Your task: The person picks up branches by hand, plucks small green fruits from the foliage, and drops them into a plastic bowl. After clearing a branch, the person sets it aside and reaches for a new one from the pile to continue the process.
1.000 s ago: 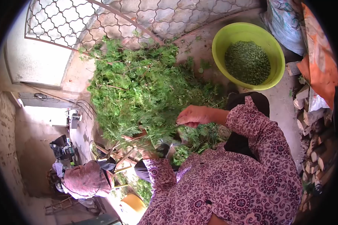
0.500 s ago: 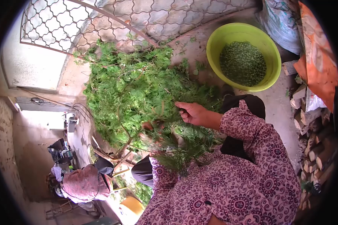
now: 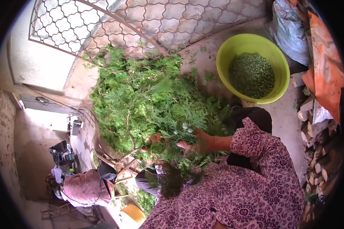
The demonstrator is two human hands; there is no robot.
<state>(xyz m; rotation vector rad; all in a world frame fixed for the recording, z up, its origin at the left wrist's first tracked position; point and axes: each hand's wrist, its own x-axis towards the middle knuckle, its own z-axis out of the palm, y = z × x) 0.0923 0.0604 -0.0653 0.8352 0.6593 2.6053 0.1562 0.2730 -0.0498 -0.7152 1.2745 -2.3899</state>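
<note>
My left hand (image 3: 155, 139) is partly hidden by foliage, with its fingers closed around a leafy evergreen branch (image 3: 168, 152). Pale green cones (image 3: 185, 127) show on a sprig close to my right hand (image 3: 200, 142). That hand is curled about the sprig from the right, thumb and fingers on either side of it; the exact contact is blurred. Beneath both hands spreads a large heap of cut green branches (image 3: 141, 91). Beyond my right arm stands a yellow-green tub (image 3: 252, 100), with many small green cones (image 3: 252, 72) lying in it.
A wire-mesh gate panel (image 3: 114, 23) borders the heap at the top. White sacks (image 3: 290, 34), an orange sheet (image 3: 325, 65) and stacked firewood (image 3: 319, 164) line the right side. At lower left sits another person (image 3: 88, 187), near a yellow container (image 3: 132, 213).
My right hand has come down from above the heap to the branch by my left hand. The cones now show between the hands. The view has shifted slightly.
</note>
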